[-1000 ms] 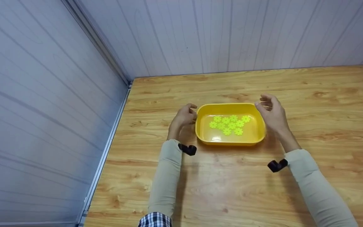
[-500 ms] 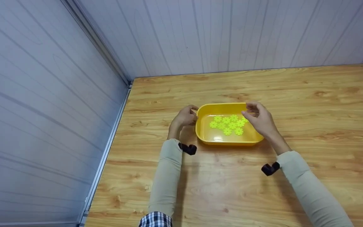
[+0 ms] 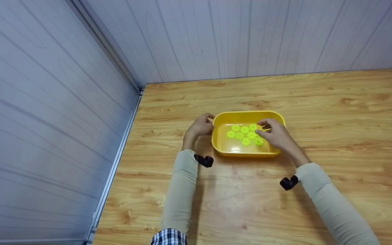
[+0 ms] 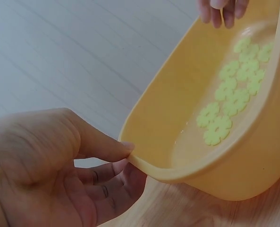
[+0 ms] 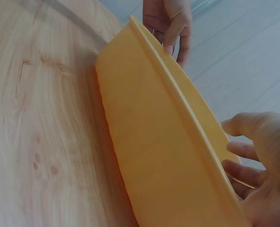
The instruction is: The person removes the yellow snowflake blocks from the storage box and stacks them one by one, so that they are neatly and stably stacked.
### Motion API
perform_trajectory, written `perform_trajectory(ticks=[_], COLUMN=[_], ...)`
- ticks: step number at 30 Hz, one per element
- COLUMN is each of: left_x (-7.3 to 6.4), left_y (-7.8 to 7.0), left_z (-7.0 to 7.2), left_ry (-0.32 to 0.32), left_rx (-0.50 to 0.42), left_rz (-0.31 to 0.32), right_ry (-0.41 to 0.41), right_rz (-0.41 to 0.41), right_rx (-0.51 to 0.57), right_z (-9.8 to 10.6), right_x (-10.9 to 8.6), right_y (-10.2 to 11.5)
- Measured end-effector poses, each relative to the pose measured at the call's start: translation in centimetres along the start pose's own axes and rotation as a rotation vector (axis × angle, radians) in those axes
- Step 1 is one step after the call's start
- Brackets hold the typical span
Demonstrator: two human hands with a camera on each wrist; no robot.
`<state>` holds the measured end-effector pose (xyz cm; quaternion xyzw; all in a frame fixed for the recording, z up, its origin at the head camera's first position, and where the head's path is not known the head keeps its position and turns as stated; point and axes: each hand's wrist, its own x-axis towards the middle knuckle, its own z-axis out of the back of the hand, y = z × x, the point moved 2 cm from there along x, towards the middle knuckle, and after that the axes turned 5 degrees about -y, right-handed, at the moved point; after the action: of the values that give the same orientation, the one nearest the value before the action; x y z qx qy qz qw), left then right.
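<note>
Yellow plastic basin point(image 3: 245, 117): upright on the wood-grain tabletop point(image 3: 349, 136), between both hands, open side up.
Flower-shaped discs point(image 3: 251, 135): bright yellow-green, lying in a tight cluster on the basin floor, edges meeting or overlapping; full count hidden behind fingers.
Left hand point(image 3: 201, 126): pinching the basin's left rim, thumb over the edge, fingers outside and below.
Right hand point(image 3: 277, 136): over the right end of the cluster, thumb and fingertips parted by a modest gap, nothing visibly held; touching a disc or not, impossible to tell.
Thin discs on smooth plastic: quite likely to skid off, given a fingertip push instead of a clean pinch from both sides.
Crowded edges: two discs easily caught at once, or a neighbour flicked aside, through closing in too bluntly.
Left-rim pinch: steady-looking, but only at one end; too much upward pull and possibly a tilt, with discs sliding right.
Right wrist: crossing the near right corner of the rim; too low there and perhaps a bump, basin swivelling around the left grip.
Left wrist camera point(image 3: 204, 161): just short of the near rim, easily knocked by a careless forearm turn.
</note>
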<state>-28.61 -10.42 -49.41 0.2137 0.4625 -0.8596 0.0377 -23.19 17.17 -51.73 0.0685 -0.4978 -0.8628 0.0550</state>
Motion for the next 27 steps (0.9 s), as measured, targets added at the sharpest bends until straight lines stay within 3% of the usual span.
perform_trajectory(ticks=[20, 27], left_x=[-0.1, -0.1], left_y=[-0.2, -0.2], left_z=[-0.2, -0.2], left_ry=[-0.003, -0.009], left_rx=[-0.003, 0.002], left_rz=[-0.011, -0.014], right_ry=[0.097, 0.085], right_rz=[0.024, 0.034], right_rx=[-0.444, -0.515], right_z=[-1.2, -1.4], right_x=[0.0, -0.2], right_y=[0.1, 0.1])
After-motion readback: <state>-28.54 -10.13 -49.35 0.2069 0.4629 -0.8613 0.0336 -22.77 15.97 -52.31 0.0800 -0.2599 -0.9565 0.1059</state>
